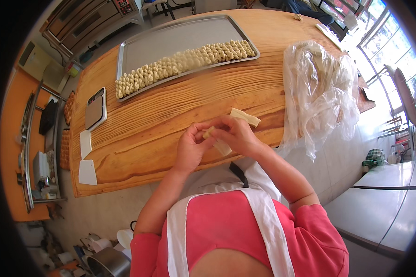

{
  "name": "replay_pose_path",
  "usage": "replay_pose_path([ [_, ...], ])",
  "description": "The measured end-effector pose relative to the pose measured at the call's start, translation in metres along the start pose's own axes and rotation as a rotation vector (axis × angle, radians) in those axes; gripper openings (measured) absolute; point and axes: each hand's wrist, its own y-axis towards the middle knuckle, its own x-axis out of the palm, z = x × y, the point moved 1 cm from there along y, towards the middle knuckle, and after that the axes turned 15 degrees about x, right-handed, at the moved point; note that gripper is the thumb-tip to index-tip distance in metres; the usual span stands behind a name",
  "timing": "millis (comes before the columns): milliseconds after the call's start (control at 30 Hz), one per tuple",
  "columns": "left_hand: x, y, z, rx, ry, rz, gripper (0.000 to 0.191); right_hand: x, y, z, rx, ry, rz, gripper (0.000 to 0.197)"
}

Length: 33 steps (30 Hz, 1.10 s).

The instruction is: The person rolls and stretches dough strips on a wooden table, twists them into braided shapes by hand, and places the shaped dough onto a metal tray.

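Observation:
Over the near edge of the wooden table, my left hand [191, 143] and my right hand [241, 135] meet with a pale strip of dough [223, 147] between them. One end of the strip shows at the fingertips, and a flat length hangs below my right hand. My fingers hide its middle. A folded dough piece [246, 117] lies on the table just beyond my right hand. Farther off, a metal baking tray [173, 38] carries several twisted dough pieces [183, 62] packed in a row along its near side.
A clear plastic bag [319, 90] drapes over something at the table's right end. On the left are a digital scale [95, 110] and two white dough scrapers [85, 144]. A deck oven [79, 20] stands at back left. A person's leg [306, 10] shows beyond the far edge.

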Motion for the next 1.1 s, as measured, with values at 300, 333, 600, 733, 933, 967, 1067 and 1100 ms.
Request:
replay_pose_path([
  [300, -0.026, -0.005, 0.0, -0.015, -0.186, 0.173, 0.016, -0.025, 0.003, 0.023, -0.047, -0.503, 0.37, 0.029],
  [333, -0.025, -0.004, -0.001, -0.012, -0.244, 0.193, 0.014, -0.018, 0.002, 0.018, -0.264, -0.502, 0.394, 0.03],
  [600, -0.027, -0.005, -0.007, 0.008, -0.359, 0.294, 0.008, 0.005, -0.004, -0.004, -0.087, -0.145, 0.001, 0.032],
  [733, -0.031, -0.004, -0.005, -0.018, -0.296, 0.338, 0.009, 0.01, 0.007, -0.005, -0.109, -0.263, 0.004, 0.028],
  [933, -0.065, -0.005, 0.0, -0.029, -0.211, 0.36, 0.008, -0.004, 0.024, -0.01, -0.241, -0.396, 0.023, 0.018],
  [967, -0.074, -0.006, 0.001, -0.018, -0.221, 0.372, 0.007, -0.009, 0.025, -0.011, -0.175, -0.397, 0.033, 0.017],
  [1067, -0.095, -0.008, 0.011, -0.011, -0.192, 0.477, 0.007, -0.03, 0.03, -0.006, -0.075, -0.346, 0.059, 0.016],
  [1100, -0.102, -0.008, 0.012, -0.009, -0.191, 0.478, 0.007, -0.037, 0.032, -0.003, -0.044, -0.294, 0.075, 0.016],
])
